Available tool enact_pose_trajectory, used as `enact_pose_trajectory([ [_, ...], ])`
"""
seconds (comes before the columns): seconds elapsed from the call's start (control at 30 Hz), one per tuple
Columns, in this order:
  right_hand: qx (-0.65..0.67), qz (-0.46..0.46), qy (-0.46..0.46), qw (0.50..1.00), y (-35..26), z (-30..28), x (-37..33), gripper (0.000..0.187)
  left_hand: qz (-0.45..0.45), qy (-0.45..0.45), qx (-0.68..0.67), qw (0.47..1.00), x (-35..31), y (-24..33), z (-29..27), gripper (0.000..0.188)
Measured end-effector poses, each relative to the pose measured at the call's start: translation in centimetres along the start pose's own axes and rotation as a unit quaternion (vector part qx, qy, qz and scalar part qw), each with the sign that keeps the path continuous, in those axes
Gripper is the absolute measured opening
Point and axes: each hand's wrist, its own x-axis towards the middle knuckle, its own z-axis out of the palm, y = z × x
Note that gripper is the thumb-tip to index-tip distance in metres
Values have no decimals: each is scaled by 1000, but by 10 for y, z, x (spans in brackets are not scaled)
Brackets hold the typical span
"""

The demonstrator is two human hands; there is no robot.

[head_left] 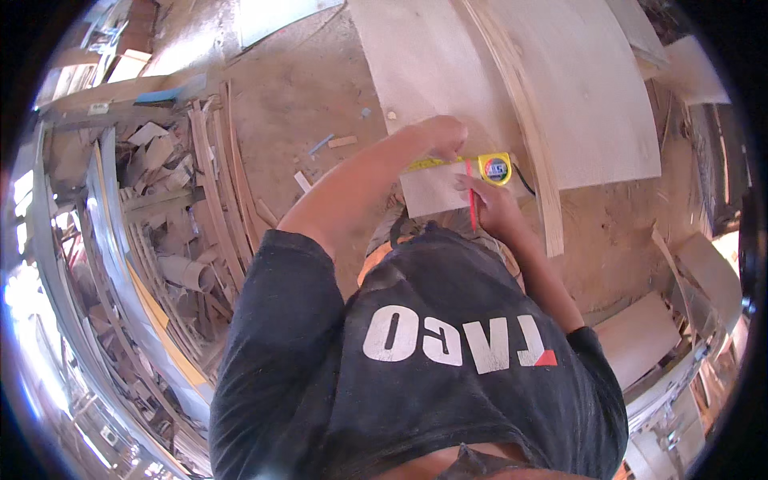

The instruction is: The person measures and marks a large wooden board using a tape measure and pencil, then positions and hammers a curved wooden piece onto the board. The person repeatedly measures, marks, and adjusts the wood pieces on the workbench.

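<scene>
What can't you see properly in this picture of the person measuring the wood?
- Head view: the tape's markings are too small and blurred; the left hand covers part of the yellow blade.
- The tip of the red pencil in the right hand is too small to place against the plywood sheet.
- The tape measure case shows one face only.
- The wood scrap pile blurs toward the bent left rim.

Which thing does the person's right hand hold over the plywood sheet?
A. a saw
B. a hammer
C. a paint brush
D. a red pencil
D: the right hand grips a thin red pencil on the plywood sheet, beside the yellow tape measure whose blade the left hand presses down.
</scene>
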Motion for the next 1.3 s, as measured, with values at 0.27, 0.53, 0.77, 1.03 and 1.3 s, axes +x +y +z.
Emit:
enact_pose_trajectory([
  [0.27,293,135,184,928,-9,-65,3,41,-31,-2,7,1000,4,9,-15,25],
  [0.53,290,217,212,908,-13,-58,25,29,-59,16,-17,998,2,9,-10,22],
  [0.77,250,193,156,936,39,16,27,35,-2,81,26,996,33,-17,29,22],
  [1.03,82,-83,138,984,27,58,31,16,-71,-35,4,997,-1,15,-27,17],
  [1.3,25,-85,211,973,28,64,45,15,-51,-28,-28,998,3,6,-24,20],
])
